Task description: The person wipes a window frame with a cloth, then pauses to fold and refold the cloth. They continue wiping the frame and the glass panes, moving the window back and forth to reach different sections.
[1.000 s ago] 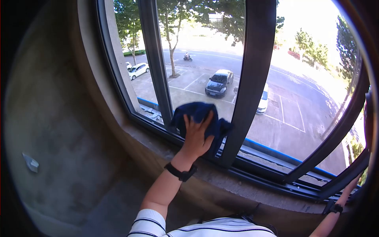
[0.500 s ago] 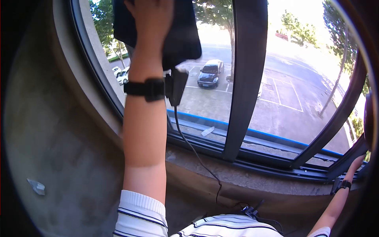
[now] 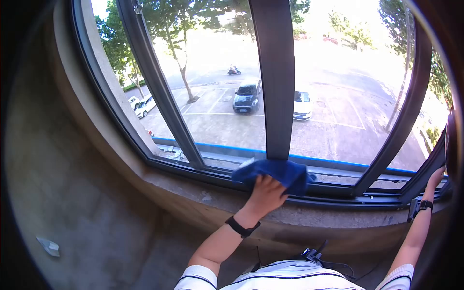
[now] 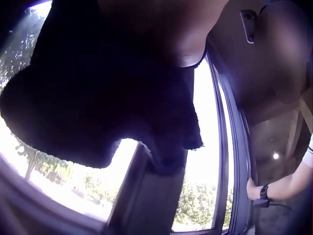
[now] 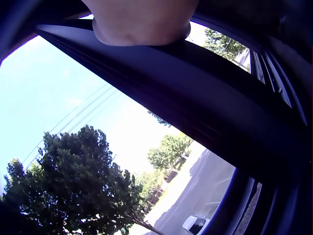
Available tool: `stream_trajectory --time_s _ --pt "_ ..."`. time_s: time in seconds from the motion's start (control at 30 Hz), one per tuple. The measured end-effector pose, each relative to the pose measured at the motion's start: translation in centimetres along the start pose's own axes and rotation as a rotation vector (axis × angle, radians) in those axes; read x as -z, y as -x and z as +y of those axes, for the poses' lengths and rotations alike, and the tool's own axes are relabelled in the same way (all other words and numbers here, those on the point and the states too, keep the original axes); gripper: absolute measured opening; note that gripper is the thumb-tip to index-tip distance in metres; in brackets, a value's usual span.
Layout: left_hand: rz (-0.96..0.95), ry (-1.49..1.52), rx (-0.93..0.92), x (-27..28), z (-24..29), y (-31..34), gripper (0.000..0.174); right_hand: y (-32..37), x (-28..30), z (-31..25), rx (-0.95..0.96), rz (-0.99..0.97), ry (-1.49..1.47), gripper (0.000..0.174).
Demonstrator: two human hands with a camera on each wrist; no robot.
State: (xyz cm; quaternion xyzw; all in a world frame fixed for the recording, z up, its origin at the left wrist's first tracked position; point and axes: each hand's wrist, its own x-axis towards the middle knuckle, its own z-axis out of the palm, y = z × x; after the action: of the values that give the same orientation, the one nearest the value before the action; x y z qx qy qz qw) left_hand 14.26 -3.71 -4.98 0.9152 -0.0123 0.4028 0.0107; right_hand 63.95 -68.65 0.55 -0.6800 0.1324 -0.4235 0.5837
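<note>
My left hand [image 3: 265, 195] holds a blue cloth [image 3: 290, 175] bunched under its fingers, low on the window. The cloth overlaps the foot of the thick dark upright [image 3: 279, 96] and the bottom rail. In the left wrist view the cloth [image 4: 98, 107] looks nearly black and hangs in loose folds below the hand. Far to the right, my right hand [image 3: 436, 176] grips a dark window frame [image 3: 424, 176]. In the right wrist view only part of that hand [image 5: 142, 22] shows, against the dark frame bar [image 5: 186, 93]; its fingertips are hidden.
A rough stone sill [image 3: 319, 216] runs along under the window, above a bare wall. Another dark upright [image 3: 157, 92] stands to the left. Beyond the glass are parked cars, trees and a road. A cable [image 3: 340, 263] lies by the person's striped shirt [image 3: 290, 275].
My left hand swept with the cloth from low on the left pane up high, then down again to the foot of the thick upright. My right hand stays at the right frame.
</note>
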Motion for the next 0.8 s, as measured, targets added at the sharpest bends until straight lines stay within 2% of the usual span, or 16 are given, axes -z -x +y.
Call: stream_trajectory --time_s 0.1,0.13,0.2,0.23,0.3,0.4,0.5,0.57,0.6,0.67,0.7,0.73,0.8 --pt "0.03 -0.026 -0.033 -2.0 0.2 -0.8 0.043 0.1 0.1 -0.5 0.02 -0.003 -0.005 0.075" --pt "0.053 -0.123 -0.052 -1.8 -0.2 -1.6 0.041 0.4 0.1 -0.6 0.061 -0.009 -0.045 0.072" --pt "0.13 -0.223 -0.053 1.0 -0.1 -4.7 0.041 0.5 0.3 -0.7 0.086 -0.002 -0.023 0.072" --pt "0.087 -0.224 -0.051 3.2 -0.3 -7.1 0.04 0.5 0.4 -0.4 0.11 0.0 0.003 0.071" --pt "0.118 -0.224 -0.03 6.9 -0.6 -12.0 0.039 0.2 0.3 0.3 0.095 -0.015 0.002 0.07" --pt "0.345 -0.254 -0.148 11.9 -1.2 -18.9 0.042 1.4 0.3 -0.7 0.141 0.01 -0.015 0.071" --pt "0.617 -0.24 -0.331 14.6 -2.9 -24.3 0.045 2.4 0.5 -2.1 0.084 0.015 0.06 0.073" --pt "0.543 -0.222 -0.13 16.4 -0.8 -25.2 0.046 2.4 0.5 -2.3 0.03 0.048 0.154 0.069" --pt "0.533 -0.219 -0.124 16.1 -0.7 -25.2 0.046 2.1 0.8 -2.1 0.042 0.056 0.163 0.069" --pt "0.673 -0.217 -0.353 15.7 -0.8 -25.4 0.042 1.7 1.1 -1.8 0.065 0.07 0.178 0.068" --pt "0.669 -0.23 -0.344 15.7 -0.7 -25.3 0.042 0.9 1.9 -1.1 0.081 0.066 0.194 0.068" --pt "0.647 -0.023 -0.378 15.7 -0.6 -25.3 0.042 0.4 1.9 -0.5 0.091 0.064 0.201 0.067" --pt "0.654 0.123 -0.366 15.5 -0.6 -25.1 0.043 -0.7 2.4 0.5 0.11 0.068 0.218 0.067"
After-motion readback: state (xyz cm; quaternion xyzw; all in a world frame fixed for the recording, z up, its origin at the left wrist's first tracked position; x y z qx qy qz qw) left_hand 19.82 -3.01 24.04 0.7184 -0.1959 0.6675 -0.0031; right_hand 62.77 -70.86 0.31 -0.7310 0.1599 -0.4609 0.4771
